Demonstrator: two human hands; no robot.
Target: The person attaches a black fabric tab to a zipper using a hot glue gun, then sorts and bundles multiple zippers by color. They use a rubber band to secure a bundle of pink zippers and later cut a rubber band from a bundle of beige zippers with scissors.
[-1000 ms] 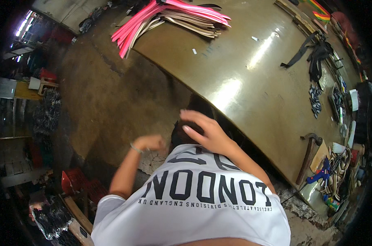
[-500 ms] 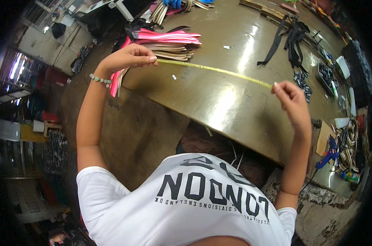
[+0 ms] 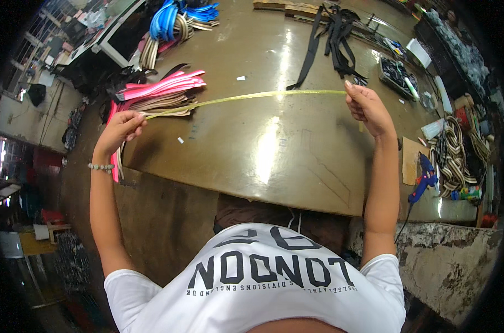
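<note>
So the person's got a yellow tape (image 3: 246,96) pulled tight between both hands now, held up over the worktop (image 3: 274,161). Left hand (image 3: 120,126) is pinched shut on one end out past the worktop's left edge, right hand (image 3: 367,107) is closed on the other end toward the right side, fist up. A second ago both hands were bunched together down by the near edge with nothing stretched out, then half a second back the arms were already spreading with the tape going diagonal. Now it's wider and closer to level, so my guess is they've just finished drawing it out to full span and are lining it up, maybe to gauge a length. Under the left end there's a stack of pink strips (image 3: 157,91) hanging off the left edge, blue strips (image 3: 171,16) at the far left corner, black straps (image 3: 329,33) along the far edge. A blue glue gun (image 3: 424,177) sits at the right edge next to a coil of striped webbing (image 3: 457,158).
</note>
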